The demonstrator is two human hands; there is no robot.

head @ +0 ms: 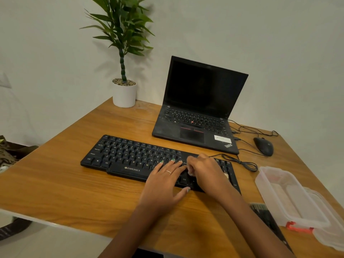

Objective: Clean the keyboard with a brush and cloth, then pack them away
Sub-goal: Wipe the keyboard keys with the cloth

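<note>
A black Zebronics keyboard (126,157) lies across the middle of the wooden desk (74,183). My left hand (165,181) rests flat on its lower right part with the fingers spread, holding nothing. Beside it, my right hand (206,170) is curled over the keys near the number pad, closed on a small pale cloth (191,172) that only peeks out under the fingers. A black brush (264,215) lies on the desk at the right, partly hidden behind my right forearm.
A clear plastic box (290,198) with a red clip stands at the right edge, its lid (331,231) beside it. Behind the keyboard are an open black laptop (197,112), a mouse (264,146), loose cables (242,162) and a white plant pot (124,94).
</note>
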